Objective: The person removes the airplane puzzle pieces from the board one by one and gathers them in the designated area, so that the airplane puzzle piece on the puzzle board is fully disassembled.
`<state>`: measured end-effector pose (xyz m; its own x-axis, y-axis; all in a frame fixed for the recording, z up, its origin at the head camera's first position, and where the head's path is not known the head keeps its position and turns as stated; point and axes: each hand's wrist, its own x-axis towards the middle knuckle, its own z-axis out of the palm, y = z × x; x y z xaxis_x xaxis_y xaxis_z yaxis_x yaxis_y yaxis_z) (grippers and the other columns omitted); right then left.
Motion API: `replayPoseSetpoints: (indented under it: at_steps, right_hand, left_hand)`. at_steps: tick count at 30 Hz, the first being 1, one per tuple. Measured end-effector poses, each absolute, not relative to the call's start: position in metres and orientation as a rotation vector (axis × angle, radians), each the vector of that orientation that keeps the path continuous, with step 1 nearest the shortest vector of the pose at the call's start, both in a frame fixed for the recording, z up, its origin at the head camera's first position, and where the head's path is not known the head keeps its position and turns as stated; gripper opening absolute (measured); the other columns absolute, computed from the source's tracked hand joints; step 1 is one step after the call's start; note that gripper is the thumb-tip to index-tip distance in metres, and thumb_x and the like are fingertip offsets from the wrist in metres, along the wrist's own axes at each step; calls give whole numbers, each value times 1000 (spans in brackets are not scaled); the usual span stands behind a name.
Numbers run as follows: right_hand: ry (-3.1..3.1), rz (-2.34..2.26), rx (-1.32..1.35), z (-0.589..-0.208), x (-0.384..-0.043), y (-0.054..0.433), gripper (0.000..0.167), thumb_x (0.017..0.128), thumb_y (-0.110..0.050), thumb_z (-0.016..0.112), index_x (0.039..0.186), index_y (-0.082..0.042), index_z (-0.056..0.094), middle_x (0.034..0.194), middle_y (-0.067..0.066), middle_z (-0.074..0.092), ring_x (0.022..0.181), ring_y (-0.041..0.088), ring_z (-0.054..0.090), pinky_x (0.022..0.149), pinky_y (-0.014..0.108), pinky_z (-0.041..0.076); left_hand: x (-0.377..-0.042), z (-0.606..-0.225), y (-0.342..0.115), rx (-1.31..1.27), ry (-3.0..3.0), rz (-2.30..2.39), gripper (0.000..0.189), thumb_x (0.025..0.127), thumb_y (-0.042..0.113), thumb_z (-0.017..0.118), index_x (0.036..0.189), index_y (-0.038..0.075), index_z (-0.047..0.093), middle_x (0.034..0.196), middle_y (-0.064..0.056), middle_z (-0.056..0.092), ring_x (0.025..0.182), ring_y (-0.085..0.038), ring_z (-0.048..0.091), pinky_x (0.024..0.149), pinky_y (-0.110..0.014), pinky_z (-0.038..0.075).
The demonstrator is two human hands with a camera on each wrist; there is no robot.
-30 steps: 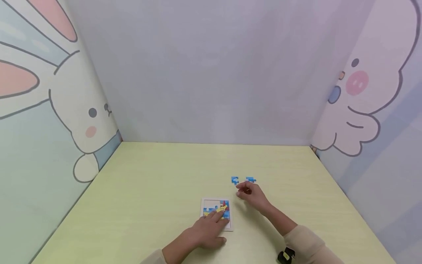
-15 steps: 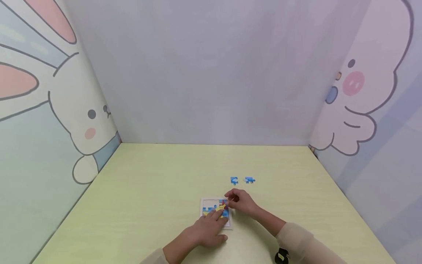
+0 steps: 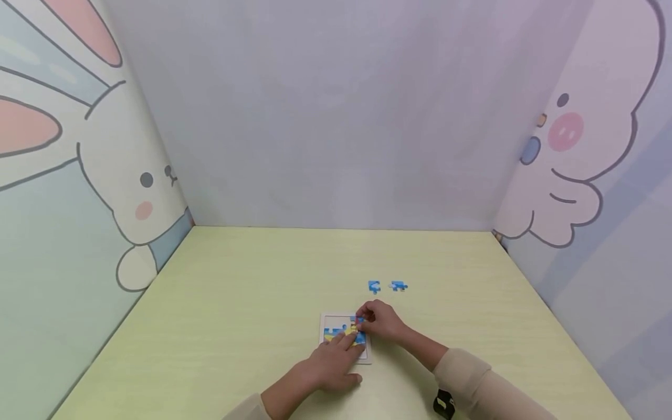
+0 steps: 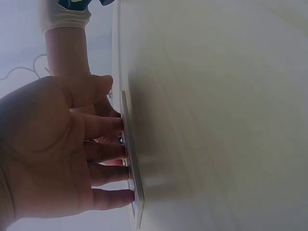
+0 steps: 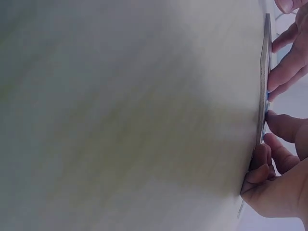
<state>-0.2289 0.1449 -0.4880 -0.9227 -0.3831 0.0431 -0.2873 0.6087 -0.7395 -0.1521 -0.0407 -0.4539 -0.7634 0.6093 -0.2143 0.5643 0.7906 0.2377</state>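
Note:
A small jigsaw puzzle with a white frame (image 3: 322, 332) lies flat on the table, partly filled with blue, yellow and red pieces. My left hand (image 3: 333, 363) rests on its lower part, fingers extended, hiding several pieces; in the left wrist view the fingertips (image 4: 126, 193) press on the thin board. At the upper right corner of the frame, my right hand (image 3: 382, 321) pinches a red and blue puzzle piece (image 3: 359, 319) between thumb and index finger, mostly hidden by them. Seen from the right wrist, its other fingers curl down by the board's edge.
Two loose blue puzzle pieces lie beyond the frame, a left one (image 3: 374, 286) and a right one (image 3: 398, 286). A black object (image 3: 444, 403) sits by the right sleeve. Cartoon-printed panels and a plain grey wall (image 3: 336, 116) enclose the pale yellow-green table (image 3: 236, 291).
My right hand has moved left and nearer, from beside the loose pieces to the frame's upper right corner, where it took a piece between its fingertips. My left hand has stayed in place.

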Motion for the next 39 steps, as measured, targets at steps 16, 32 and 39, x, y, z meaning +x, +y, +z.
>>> replayPoseSetpoints:
  at_steps: [16,32,39]
  right_hand:
    - [2684,-1156,-514,-485,-230,140,16,84,-5,79,92,-3,66,78,0,53,74,15,49,64,26,42]
    - [2674,-1290,-476,-483,-225,143,17,84,0,76,95,-2,63,84,1,55,79,17,50,69,26,46]
    - [2593,-1421,-458,-486,-225,142,18,85,4,73,99,2,61,80,1,54,74,15,50,64,23,44]
  left_hand:
    - [-150,-455,-41,882,2693,235,57,94,43,64,144,18,54,156,-4,40,142,-32,37,103,-51,44]
    - [-152,-452,-39,896,2696,210,59,94,43,64,145,17,53,156,-5,40,142,-32,38,103,-51,44]
    - [-153,-454,-39,896,2696,214,58,94,43,64,145,17,53,155,-5,40,142,-32,38,103,-51,44]
